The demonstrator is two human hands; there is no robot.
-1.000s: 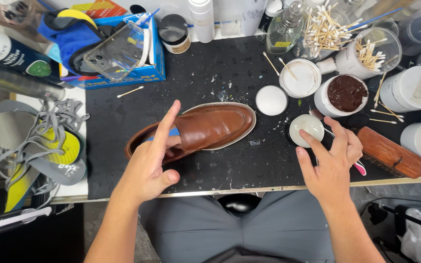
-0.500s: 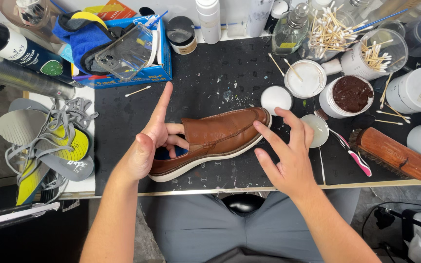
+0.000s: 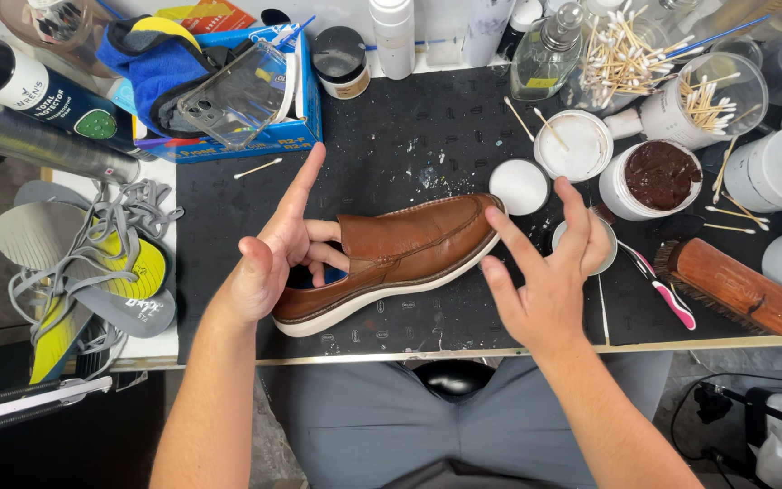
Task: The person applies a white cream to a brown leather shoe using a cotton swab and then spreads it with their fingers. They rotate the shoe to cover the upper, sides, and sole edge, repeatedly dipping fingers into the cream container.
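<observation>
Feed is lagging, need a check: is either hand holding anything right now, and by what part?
The left hand holds the brown shoe at its heel end, fingers tucked into the opening. The right hand hovers open beside the toe, gripping nothing.

Left hand (image 3: 275, 258): fingers tucked into the opening of the brown shoe (image 3: 391, 258), index finger pointing up.
Right hand (image 3: 549, 281): open, fingers spread, just beside the shoe's toe.
Shoe: tilted on its white sole, on the black mat (image 3: 409, 136).
Near: open jar of brown polish (image 3: 658, 177), wooden brush (image 3: 735, 285).
</observation>
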